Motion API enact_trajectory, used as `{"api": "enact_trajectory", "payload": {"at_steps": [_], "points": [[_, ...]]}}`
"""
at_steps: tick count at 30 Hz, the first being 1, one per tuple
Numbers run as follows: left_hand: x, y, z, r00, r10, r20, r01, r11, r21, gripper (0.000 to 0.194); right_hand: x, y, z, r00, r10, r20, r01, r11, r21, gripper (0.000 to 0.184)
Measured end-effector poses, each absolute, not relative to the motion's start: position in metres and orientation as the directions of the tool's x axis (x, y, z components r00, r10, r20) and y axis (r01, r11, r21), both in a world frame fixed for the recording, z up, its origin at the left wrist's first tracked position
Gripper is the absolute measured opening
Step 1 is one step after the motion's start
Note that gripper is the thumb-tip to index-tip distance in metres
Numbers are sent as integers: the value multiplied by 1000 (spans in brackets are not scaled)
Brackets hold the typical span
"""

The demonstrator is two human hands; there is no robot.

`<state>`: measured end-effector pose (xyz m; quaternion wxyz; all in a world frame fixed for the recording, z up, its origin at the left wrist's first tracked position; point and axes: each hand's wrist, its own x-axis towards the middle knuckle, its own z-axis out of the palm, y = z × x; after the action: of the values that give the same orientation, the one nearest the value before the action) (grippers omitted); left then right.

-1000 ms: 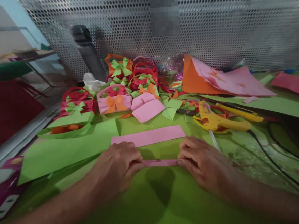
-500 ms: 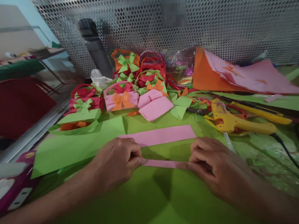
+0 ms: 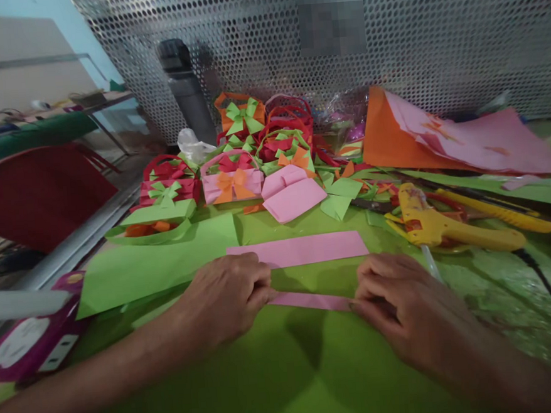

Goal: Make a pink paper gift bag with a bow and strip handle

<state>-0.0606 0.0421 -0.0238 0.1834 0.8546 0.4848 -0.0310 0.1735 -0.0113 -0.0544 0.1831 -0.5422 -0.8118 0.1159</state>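
Observation:
A narrow pink paper strip (image 3: 313,301) is stretched between my two hands, low over the green table surface (image 3: 269,383). My left hand (image 3: 232,291) pinches its left end between thumb and fingers. The right end is gripped the same way by my right hand (image 3: 398,298). Just beyond the strip lies a wider flat pink paper strip (image 3: 316,249), its left end partly covered by my left hand. A folded pink paper piece (image 3: 294,196) sits farther back, beside a small pink paper bag (image 3: 233,185) with an orange bow.
A yellow glue gun (image 3: 461,228) with a black cord lies at the right. Several paper bags (image 3: 243,115) crowd the back before a perforated metal panel (image 3: 254,32). A dark bottle (image 3: 190,99) stands behind them. Green paper (image 3: 157,262) and a purple object (image 3: 34,340) lie left.
The whole view has shifted, so the scene appears slightly farther right. Both hands keep their hold on the narrow pink strip, with hardly any movement against the table.

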Motion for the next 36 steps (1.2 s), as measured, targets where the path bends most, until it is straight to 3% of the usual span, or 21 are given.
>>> {"api": "enact_trajectory", "payload": {"at_steps": [8,12,15,19,21,27,36], "points": [[-59,40,-21,551,795,-255,834,-511,207,24,171,-11,-52,-326,933,153,834,360,-418,21],[-57,35,-21,567,785,-249,821,-563,93,27,171,-11,-51,-324,934,148,844,356,-401,21],[-55,29,-23,650,746,-144,751,-660,-25,18,171,-10,-51,-322,936,140,849,351,-394,22],[-51,23,-27,804,592,-57,567,-793,-224,52,170,-9,-50,-306,946,108,860,323,-395,20],[-49,21,-29,848,527,-62,493,-826,-273,59,169,-7,-49,-301,949,91,872,313,-377,20],[-44,19,-34,894,444,-59,401,-852,-336,70,166,-4,-44,-292,956,18,900,281,-333,19],[-41,19,-23,859,511,-35,481,-827,-290,44,165,-6,-39,-265,964,-2,918,252,-305,22]]}}
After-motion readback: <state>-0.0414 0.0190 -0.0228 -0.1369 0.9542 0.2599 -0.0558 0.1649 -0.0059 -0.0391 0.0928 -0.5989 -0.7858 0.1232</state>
